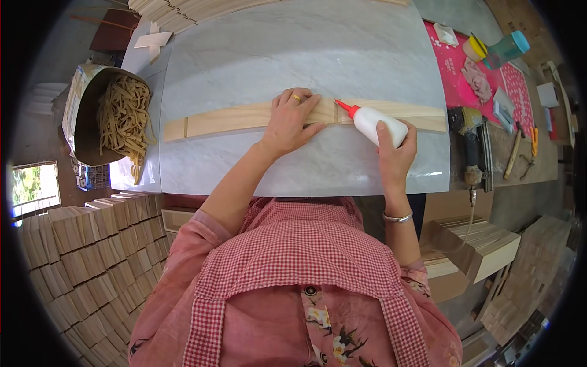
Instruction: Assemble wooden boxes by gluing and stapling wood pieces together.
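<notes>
Lit by daylight through a bright window [35, 185] at far left, greenery [27, 180] showing outside; furnished with a glossy, pale, grey-veined tabletop [275, 67] above grey floor [520, 202].

Stacked wood [92, 235], an air tool [471, 150] and a hammer [513, 153] mark a woodworking workshop.

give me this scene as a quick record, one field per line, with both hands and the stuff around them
left hand: left hand laid across a long wooden board; grip unclear
right hand: right hand holds a white bottle, tilted, red nozzle toward the left
nozzle tip: by a groove in the board; contact unclear
surface: pale grey table
left side: open bin of tan strips
right side: hammer on a separate worktop
lower left: stacked wood pieces
</notes>
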Demonstrator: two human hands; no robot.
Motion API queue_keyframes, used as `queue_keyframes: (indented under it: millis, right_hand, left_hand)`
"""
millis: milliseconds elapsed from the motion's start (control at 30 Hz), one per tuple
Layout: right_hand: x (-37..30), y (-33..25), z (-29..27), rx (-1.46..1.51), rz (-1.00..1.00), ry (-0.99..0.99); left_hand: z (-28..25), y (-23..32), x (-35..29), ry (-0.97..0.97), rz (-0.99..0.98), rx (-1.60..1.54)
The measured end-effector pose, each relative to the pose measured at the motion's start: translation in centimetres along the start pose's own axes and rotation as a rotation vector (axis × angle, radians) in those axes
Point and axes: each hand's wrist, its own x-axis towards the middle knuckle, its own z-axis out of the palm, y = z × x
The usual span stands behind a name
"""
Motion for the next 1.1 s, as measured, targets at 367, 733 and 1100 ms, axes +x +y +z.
queue_keyframes:
  millis: [367,733,1100]
  right_hand:
    - [-1.9,-0.3,-1.1,-0.102,-0.094,-0.006]
    - [-2.7,-3.4,-0.8,0.091,0.112,-0.15]
    - [-3.0,-2.8,7.2,-0.023,-0.071,-0.153]
  left_hand:
    - [0.3,-0.2,0.1,0.035,0.018,-0.035]
    - [-3.4,-2.0,-1.3,0.046,0.021,-0.032]
    - [-8.3,-8.0,-6.9,-0.086,-0.124,0.127]
